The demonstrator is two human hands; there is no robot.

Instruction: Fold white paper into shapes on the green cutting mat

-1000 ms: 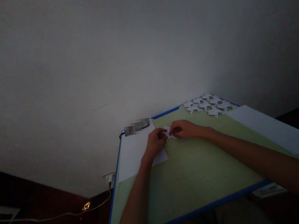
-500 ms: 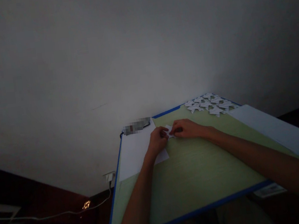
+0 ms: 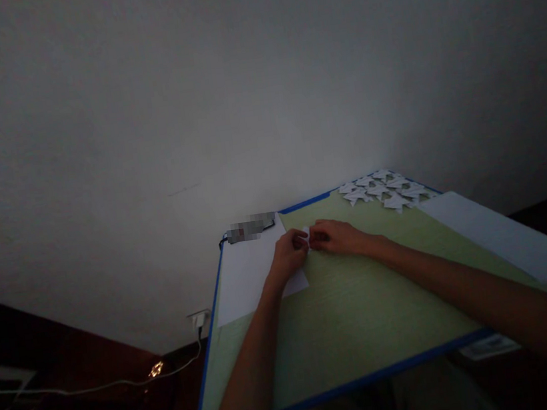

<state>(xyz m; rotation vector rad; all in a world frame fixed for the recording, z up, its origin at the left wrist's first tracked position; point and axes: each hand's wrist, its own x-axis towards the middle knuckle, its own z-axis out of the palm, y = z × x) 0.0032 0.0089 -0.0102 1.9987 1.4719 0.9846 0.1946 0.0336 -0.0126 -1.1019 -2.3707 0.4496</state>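
Note:
Between my two hands, above the green tabletop [image 3: 358,308], is a small piece of white folded paper [image 3: 307,239], mostly covered by my fingers. My left hand [image 3: 290,252] pinches its left side, with the wrist above the edge of a white sheet [image 3: 248,282]. From the right, my right hand [image 3: 335,236] grips the other side between thumb and fingertips. Its exact shape is hidden. Several white folded paper stars [image 3: 377,190] lie grouped at the far right corner of the table.
A long white sheet [image 3: 499,236] lies along the table's right side. Something blurred out [image 3: 250,227] rests at the far left corner. The table has a blue rim [image 3: 377,378] and stands against a grey wall [image 3: 240,102]. A plug with a white cable [image 3: 199,321] is at left.
My right hand has moved slightly left, closer to my left hand, and less of the white paper shows between them. The view has shifted a little.

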